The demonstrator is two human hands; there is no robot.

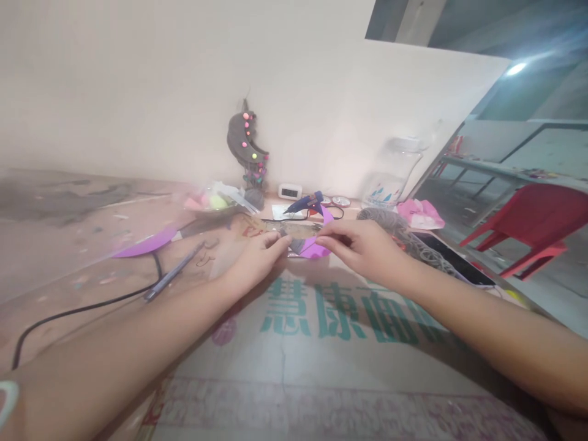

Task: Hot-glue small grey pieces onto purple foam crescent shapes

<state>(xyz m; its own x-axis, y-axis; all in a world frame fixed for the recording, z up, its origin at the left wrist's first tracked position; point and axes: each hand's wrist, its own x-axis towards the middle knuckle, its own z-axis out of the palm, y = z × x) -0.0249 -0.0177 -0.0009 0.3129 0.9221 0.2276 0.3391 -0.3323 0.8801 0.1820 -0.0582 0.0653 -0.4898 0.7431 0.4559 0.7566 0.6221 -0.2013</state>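
A purple crescent cutout (316, 250) is held up between my hands over the table. Grey yarn (296, 245) is wrapped around its left end. My left hand (264, 257) is closed, thumb and fingers gripping that wrapped end. My right hand (361, 245) is pinched shut at the middle of the crescent, with a thin strand of the yarn running to its fingertips. The fingers hide part of the crescent's lower edge. A grey yarn skein (420, 248) lies beside my right forearm.
Behind the hands are a blue glue gun (305, 203), a small digital clock (290, 192) and a clear jar (390, 174). A grey crescent with pompoms (241, 138) hangs on the wall. At left lie a pen (174, 272), a black cable (82, 309) and another purple piece (147, 243).
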